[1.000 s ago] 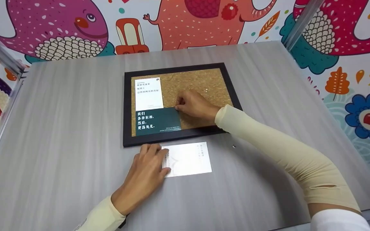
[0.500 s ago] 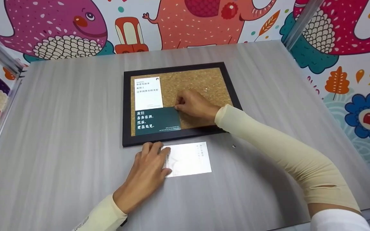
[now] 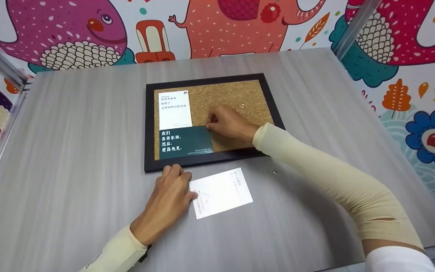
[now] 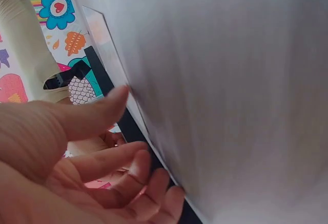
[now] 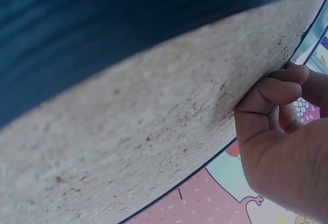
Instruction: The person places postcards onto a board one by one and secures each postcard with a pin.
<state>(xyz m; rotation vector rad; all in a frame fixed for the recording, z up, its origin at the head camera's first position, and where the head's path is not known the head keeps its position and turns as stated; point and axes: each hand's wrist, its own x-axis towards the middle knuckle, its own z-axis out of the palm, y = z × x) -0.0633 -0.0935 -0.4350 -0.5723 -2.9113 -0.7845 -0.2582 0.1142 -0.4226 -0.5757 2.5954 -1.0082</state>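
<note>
A black-framed cork board (image 3: pixel 149 128) lies on the grey table (image 3: pixel 81 151). A white card (image 3: pixel 175 109) and a dark green card (image 3: pixel 185 143) lie on the cork. My right hand (image 3: pixel 210 124) rests on the cork (image 5: pixel 154 131), its curled fingertips (image 5: pixel 277 88) pinched together at the green card's upper right corner. What they pinch is hidden, perhaps a pin. My left hand (image 3: pixel 183 185) lies flat on the table in front of the frame. Its thumb (image 4: pixel 97 114) touches the left edge of a loose white card (image 3: pixel 223 192), which lies tilted.
A small shiny pin (image 3: pixel 242 106) sits on the bare cork right of my right hand. Another small pin-like object (image 3: pixel 275 172) lies on the table right of the loose card. Cartoon-patterned walls (image 3: pixel 410 94) and metal posts (image 3: pixel 353 26) close in the table.
The loose white card has turned anticlockwise, its right end now farther from me. My left hand slid off its left end, so only the thumb touches. The right hand has stayed put.
</note>
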